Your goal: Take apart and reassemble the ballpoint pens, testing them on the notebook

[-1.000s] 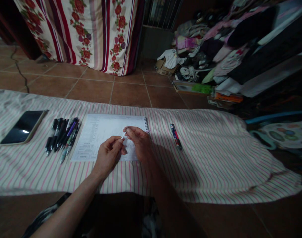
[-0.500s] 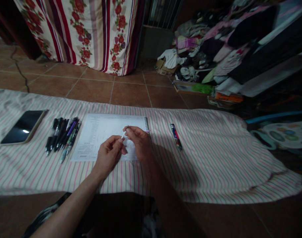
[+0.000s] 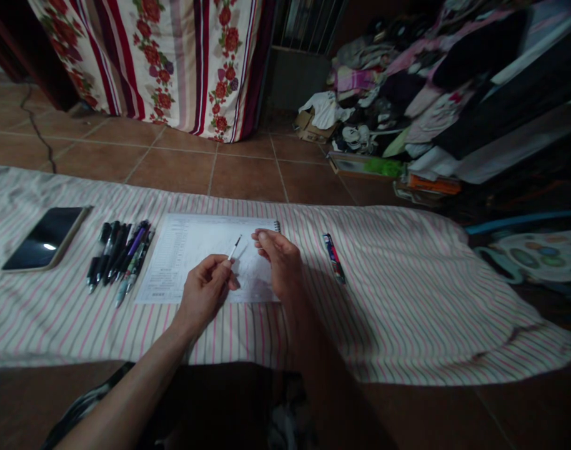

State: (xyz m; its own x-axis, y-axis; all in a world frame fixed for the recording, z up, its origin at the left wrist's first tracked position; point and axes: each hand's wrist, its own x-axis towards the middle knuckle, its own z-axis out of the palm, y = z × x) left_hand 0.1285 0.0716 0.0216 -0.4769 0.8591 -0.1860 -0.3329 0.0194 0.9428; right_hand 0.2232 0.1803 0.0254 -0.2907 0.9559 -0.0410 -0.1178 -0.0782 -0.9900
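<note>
My left hand (image 3: pixel 205 290) is closed around a thin white pen part (image 3: pixel 234 247) whose dark tip points up and away from me. My right hand (image 3: pixel 278 262) hovers just to the right of that tip, fingers curled in a pinch on something I cannot make out. Both hands are over a spiral notebook (image 3: pixel 192 250) with a printed page, lying on a pink-striped cloth (image 3: pixel 407 294). Several dark pens (image 3: pixel 119 256) lie in a row left of the notebook. A red and blue pen (image 3: pixel 333 256) lies to its right.
A phone (image 3: pixel 44 237) with a dark screen rests at the cloth's left end. Brown floor tiles (image 3: pixel 182 165) stretch beyond, up to a flowered hanging sheet (image 3: pixel 173 56). A heap of clothes and boxes (image 3: pixel 388 106) fills the back right.
My right hand has pulled away to the right, off the pen part's tip. The thin part now shows bare in my left hand. The view shifted slightly.
</note>
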